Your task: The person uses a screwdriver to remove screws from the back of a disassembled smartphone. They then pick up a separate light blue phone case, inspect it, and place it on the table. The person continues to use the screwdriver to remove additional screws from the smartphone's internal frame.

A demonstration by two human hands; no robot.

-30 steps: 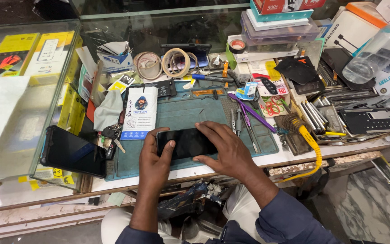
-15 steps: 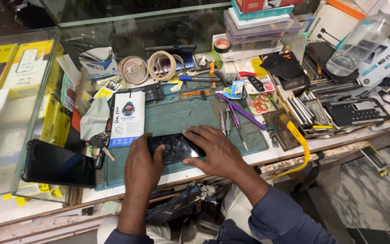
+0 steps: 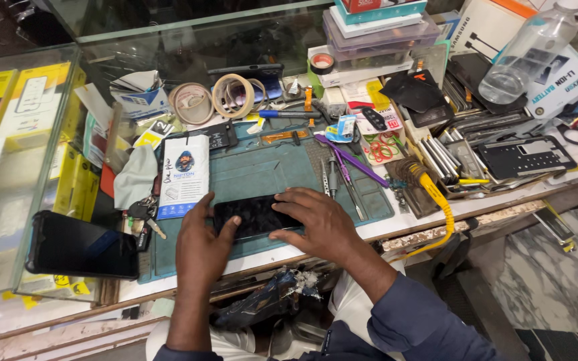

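Note:
A black phone lies flat, screen up, on a teal work mat near the bench's front edge. My left hand rests at the phone's left end, thumb and fingers pressing on the glass. My right hand lies flat over its right end, fingers spread across the screen. Both hands hold the phone down against the mat. A white printed packet lies just left of the phone on the mat.
A second black phone lies on the glass counter at left. Keys, a grey cloth, tape rolls, screwdrivers and purple tweezers, a yellow coiled cable, a clear bottle and stacked boxes crowd the bench.
The view has shifted slightly; both hands stay on the phone, with the right hand's fingers sliding a little over the screen.

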